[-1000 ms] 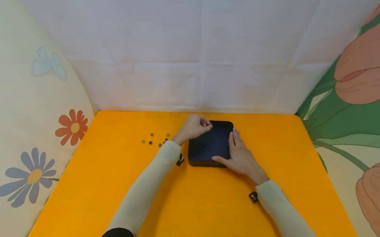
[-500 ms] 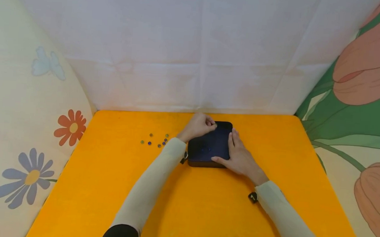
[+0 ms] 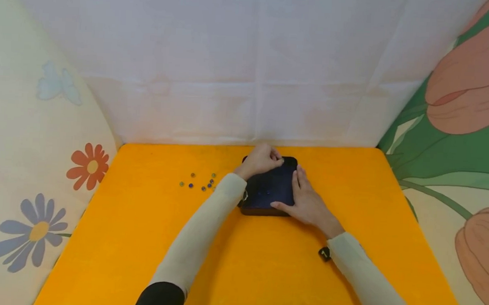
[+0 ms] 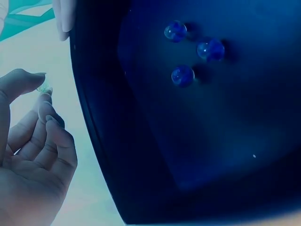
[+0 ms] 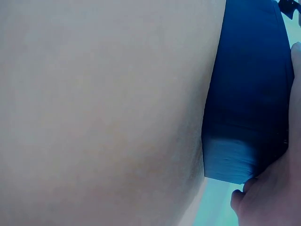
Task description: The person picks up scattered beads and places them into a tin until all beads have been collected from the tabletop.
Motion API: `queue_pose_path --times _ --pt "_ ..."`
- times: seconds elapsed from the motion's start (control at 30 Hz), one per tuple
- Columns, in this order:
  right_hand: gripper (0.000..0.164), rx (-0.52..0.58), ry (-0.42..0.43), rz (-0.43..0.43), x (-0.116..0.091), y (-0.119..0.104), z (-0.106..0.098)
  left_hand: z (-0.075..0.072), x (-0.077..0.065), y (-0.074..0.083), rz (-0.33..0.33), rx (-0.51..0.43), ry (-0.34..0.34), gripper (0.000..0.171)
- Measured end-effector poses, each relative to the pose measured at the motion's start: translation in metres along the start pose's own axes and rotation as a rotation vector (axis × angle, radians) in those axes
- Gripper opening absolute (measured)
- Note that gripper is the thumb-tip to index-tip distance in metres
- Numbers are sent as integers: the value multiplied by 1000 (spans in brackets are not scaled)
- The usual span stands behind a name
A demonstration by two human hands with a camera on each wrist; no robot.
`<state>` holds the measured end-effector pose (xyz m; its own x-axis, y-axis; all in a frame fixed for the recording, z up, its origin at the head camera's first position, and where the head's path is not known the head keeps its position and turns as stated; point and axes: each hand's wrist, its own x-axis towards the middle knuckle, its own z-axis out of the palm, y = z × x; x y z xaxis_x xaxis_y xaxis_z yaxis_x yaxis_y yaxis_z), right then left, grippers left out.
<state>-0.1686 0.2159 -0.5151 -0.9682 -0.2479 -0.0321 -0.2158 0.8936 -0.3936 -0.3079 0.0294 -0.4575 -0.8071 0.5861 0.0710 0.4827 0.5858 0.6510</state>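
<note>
A marble point(image 4: 43, 87), pale and clear, is pinched between the thumb and a fingertip of my left hand point(image 3: 262, 160). This hand hovers above the far part of a dark, square, shallow box point(image 3: 267, 186). Inside the box lie three blue marbles point(image 4: 182, 76), close together, plain in the left wrist view and faint in the head view. My right hand point(image 3: 308, 202) rests on the box's near right corner. Its straight fingers lie along the right wall and its thumb touches the front rim. Much of the right wrist view is filled by blurred skin.
Several loose marbles point(image 3: 190, 185), blue and greenish, lie spread on the orange tabletop point(image 3: 263, 264) left of the box. The left sleeve point(image 3: 207, 229) passes near them. A white cloth point(image 3: 215, 77) hangs behind the table, with patterned cloths at both sides.
My left hand has moved a little to the right over the box, still pinching the marble. My right hand stays in place on the box.
</note>
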Motion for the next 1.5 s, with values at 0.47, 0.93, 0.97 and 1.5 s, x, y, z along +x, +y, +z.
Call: queue_pose_path --times 0.47,0.93,0.97,1.5 --pt "128 17 -5 -4 2 -2 1 5 6 1 -19 61 -30 23" --pt "127 3 7 -1 0 0 2 2 7 4 -43 43 -58 26" --pt "127 3 9 -2 0 1 1 1 7 5 -41 41 -57 26" --pt "130 14 -2 9 -1 2 0 -16 -10 13 48 33 -57 18"
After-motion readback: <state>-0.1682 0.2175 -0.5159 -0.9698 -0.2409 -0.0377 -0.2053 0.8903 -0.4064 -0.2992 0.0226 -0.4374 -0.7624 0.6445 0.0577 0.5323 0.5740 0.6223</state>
